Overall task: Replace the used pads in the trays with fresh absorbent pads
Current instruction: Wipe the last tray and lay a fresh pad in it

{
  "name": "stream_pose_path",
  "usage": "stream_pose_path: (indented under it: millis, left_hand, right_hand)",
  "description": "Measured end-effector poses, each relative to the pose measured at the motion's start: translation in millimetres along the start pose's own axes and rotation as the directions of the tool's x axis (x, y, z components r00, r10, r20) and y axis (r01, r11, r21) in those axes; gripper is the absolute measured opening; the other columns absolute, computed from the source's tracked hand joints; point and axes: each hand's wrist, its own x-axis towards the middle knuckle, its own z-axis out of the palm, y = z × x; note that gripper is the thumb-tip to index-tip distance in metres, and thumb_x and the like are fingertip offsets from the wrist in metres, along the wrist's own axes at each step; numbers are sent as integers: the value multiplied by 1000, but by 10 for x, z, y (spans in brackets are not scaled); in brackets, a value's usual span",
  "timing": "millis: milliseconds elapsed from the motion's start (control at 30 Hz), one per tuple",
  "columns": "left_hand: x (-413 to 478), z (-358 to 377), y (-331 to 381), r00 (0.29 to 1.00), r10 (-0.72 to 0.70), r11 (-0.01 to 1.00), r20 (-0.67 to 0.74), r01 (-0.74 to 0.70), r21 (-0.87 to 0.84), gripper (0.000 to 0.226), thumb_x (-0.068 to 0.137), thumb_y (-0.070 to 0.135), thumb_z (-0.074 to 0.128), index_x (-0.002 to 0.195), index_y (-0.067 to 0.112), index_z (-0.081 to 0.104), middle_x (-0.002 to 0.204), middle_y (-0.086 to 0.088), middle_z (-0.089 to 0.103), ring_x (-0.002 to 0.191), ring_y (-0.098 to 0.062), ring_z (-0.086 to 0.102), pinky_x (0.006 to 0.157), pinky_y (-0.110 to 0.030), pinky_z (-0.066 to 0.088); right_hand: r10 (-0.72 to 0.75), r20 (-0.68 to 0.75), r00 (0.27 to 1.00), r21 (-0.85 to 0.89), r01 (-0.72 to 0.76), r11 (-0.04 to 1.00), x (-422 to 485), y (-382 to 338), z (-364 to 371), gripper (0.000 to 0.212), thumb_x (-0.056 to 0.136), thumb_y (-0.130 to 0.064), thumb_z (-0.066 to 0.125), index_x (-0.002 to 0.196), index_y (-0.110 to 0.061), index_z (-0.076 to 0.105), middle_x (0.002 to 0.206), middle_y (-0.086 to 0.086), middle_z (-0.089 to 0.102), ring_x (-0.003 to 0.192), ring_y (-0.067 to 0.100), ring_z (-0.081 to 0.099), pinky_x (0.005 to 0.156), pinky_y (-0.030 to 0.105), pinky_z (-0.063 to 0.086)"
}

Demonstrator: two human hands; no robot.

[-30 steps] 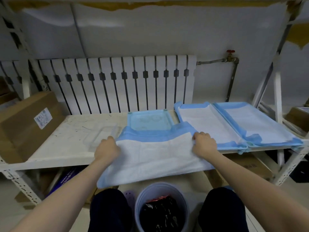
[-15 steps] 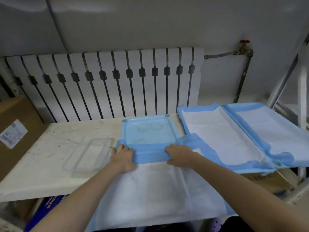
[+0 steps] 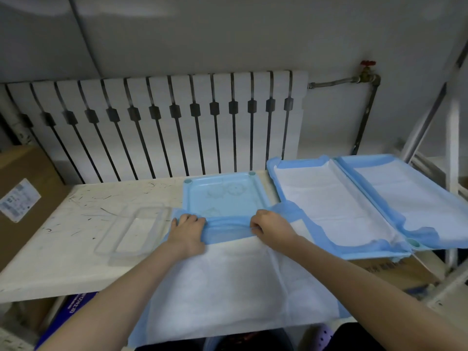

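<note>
A light blue tray lay flat at mid-shelf, its far portion uncovered. A white absorbent pad with a blue border covered the tray's near end, its blue far edge bunched there and its near end overhanging the shelf front. To the right, an inner lined pad and an outer lined pad lay spread side by side. A clear tray lay flat to the left.

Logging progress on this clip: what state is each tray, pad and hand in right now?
fresh pad: unfolded, draped over the shelf front.
middle tray: unlined, near end under the fresh pad's edge.
inner right pad: spread flat, edges turned up.
outer right pad: the same.
clear container: empty.
left hand: grips the fresh pad's blue edge.
right hand: pinches that edge.
</note>
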Motion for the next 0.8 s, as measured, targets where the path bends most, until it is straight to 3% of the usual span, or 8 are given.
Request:
stream_pose_path:
  millis: [200,267,333,467,533,667,733,800]
  left_hand:
    - [-180,-204,-79,987,-97,995,130,96,18,32,78,24,55,109,20,53,101,0,55,112,-22,50,109,-43,27]
    - [-243,-379,-79,953,-129,990,275,109,90,30,79,14,53,108,14,57,100,-2,58,97,-22,57,84,-30,47]
    - [-282,-590,-43,911,-134,980,390,63,190,34,78,7,53,112,6,62,96,-5,58,84,-20,55,57,-22,43]
    - [-280,-936,-8,824,-103,982,557,-5,189,12,80,1,49,79,13,49,98,-10,51,85,-24,49,69,-28,39]
    - [-217,-1089,-24,786,-79,996,614,39,78,14,80,-2,46,88,8,51,99,-12,49,87,-26,47,72,-29,39]
    - [30,-1312,9,872,-119,987,475,53,151,14,79,8,49,92,8,53,89,-8,50,76,-23,48,68,-27,37]
    - [155,-1255,73,921,-148,980,361,88,178,9,75,13,51,84,12,53,83,-4,51,74,-22,49,67,-26,37]
    - [239,-1025,112,959,-170,980,226,141,137,5,71,15,52,76,16,50,78,0,51,78,-22,51,80,-32,38]
  right_hand:
    - [-188,-376,907,-62,178,982,-409,-106,-111,20,92,-25,42,85,-14,57,81,-1,59,69,18,56,48,32,42]
    - [-223,-415,882,-131,185,974,-550,-123,-143,17,90,-29,39,83,-18,50,66,-2,57,54,19,54,38,29,38]
    - [-273,-427,862,-193,207,959,-633,-111,-175,12,87,-28,41,81,-20,46,55,-2,53,44,20,50,34,26,32]
    - [-312,-535,785,-221,226,949,-676,-82,-403,17,81,-24,47,73,-15,60,57,-2,55,49,20,53,35,26,35]
    - [-272,-616,740,-212,177,961,-636,-82,-606,18,78,-28,49,74,-18,63,59,-4,55,53,20,55,41,23,34]
    - [-205,-701,683,-203,85,976,-397,-67,-899,12,74,-28,53,72,-19,62,59,-6,54,58,15,49,45,21,28]
    - [-168,-663,729,-204,39,978,-217,-17,-869,9,71,-26,56,74,-20,62,60,-6,53,58,16,52,45,21,27]
    - [-129,-577,806,-216,2,976,-89,35,-690,16,65,-21,67,80,-20,62,61,-5,55,58,19,57,42,21,28]
